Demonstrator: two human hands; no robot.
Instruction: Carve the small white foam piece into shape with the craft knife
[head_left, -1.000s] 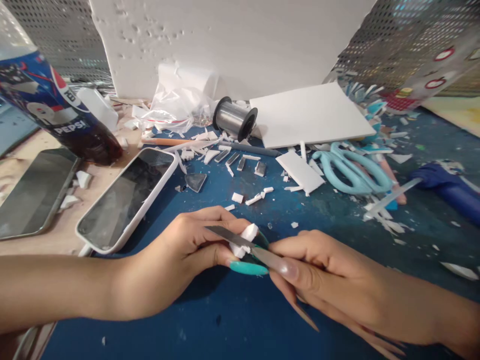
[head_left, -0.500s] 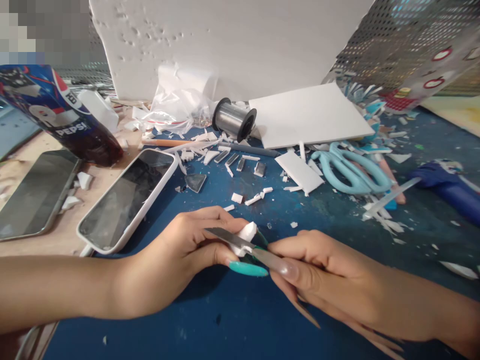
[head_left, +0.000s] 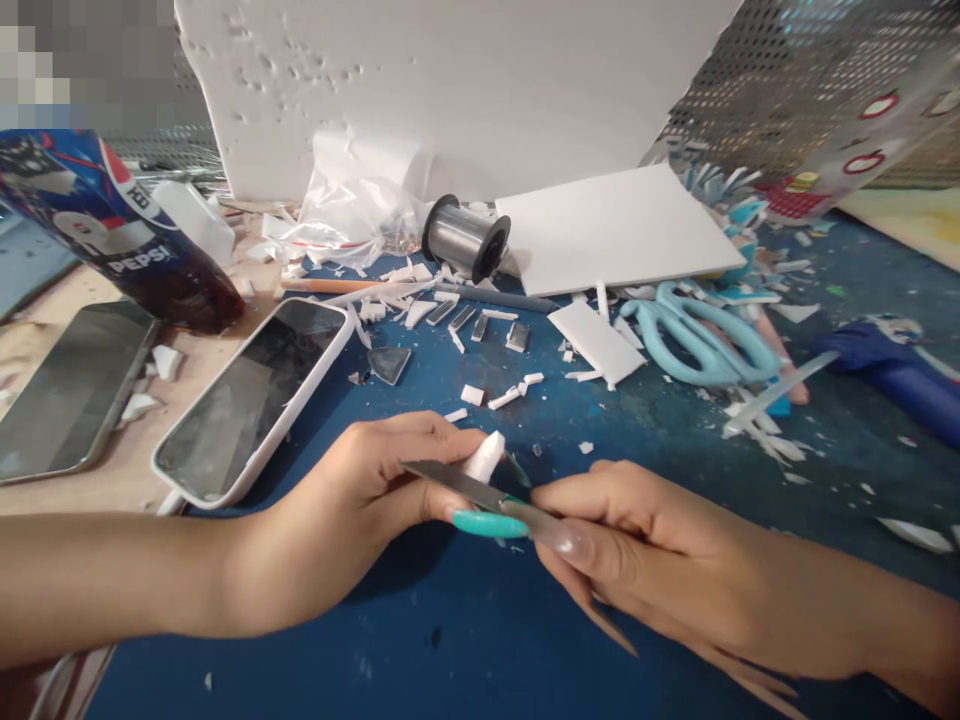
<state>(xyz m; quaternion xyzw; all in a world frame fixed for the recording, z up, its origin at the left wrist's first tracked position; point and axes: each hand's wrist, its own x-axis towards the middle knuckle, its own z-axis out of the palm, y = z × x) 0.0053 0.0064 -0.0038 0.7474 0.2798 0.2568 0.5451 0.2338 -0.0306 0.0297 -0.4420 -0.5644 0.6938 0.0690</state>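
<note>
My left hand (head_left: pixel 352 500) pinches a small white foam piece (head_left: pixel 484 457) between its fingertips, just above the blue mat (head_left: pixel 465 640). My right hand (head_left: pixel 675 560) is closed on a craft knife (head_left: pixel 465 487) with a thin grey blade. The blade lies across the foam piece and under my left fingers. A teal nail of my left thumb shows just below the blade.
A white-cased phone (head_left: pixel 251 400) and a second phone (head_left: pixel 71 390) lie at left near a Pepsi bottle (head_left: pixel 112 235). Foam scraps, a wire spool (head_left: pixel 465 238), a white foam sheet (head_left: pixel 615 230), light-blue scissors (head_left: pixel 701 335) and a blue glue gun (head_left: pixel 892 370) lie beyond my hands.
The foam piece has turned more upright and sits a little higher against the blade. Both hands stay almost where they were.
</note>
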